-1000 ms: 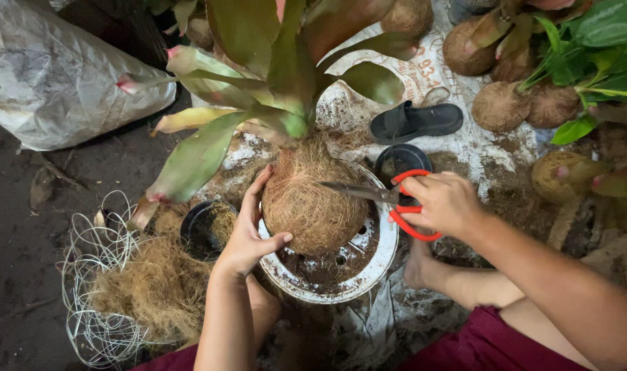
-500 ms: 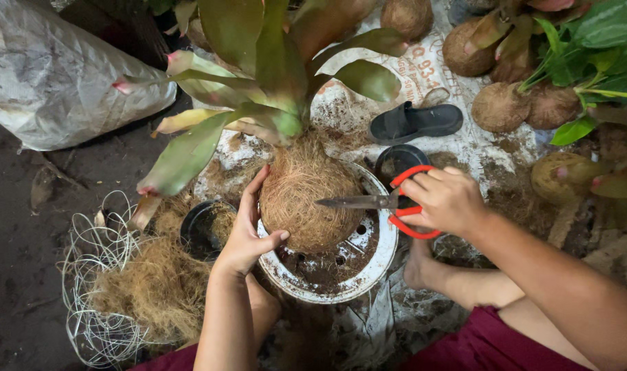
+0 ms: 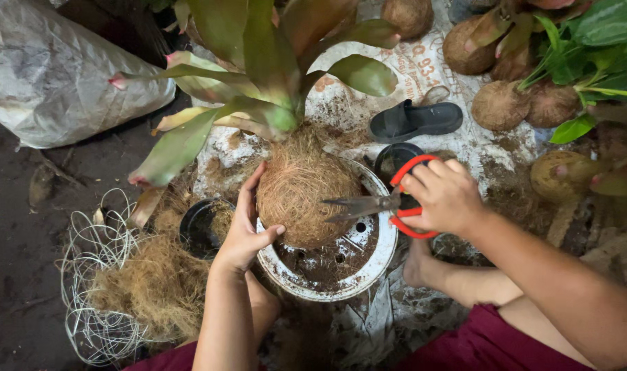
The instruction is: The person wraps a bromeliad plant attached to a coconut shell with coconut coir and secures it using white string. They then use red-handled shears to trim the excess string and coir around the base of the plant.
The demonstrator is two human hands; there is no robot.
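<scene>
Root ball (image 3: 300, 189) of matted brown fibre sits in the white pot (image 3: 368, 264), cupped on its left flank by the spread left hand (image 3: 248, 223), while the right hand (image 3: 444, 196) grips red-handled scissors (image 3: 382, 204) whose slightly parted blades point leftward at it.

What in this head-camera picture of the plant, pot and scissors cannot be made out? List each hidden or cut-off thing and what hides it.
- Underside of the root ball: hidden by the white pot.
- Right hand fingers inside the red scissors loops: covered by the hand's back.
- Left hand palm: pressed to the ball.
- Plant leaves: tops cut by the upper edge.
- Black pot contents: too dark.
</scene>
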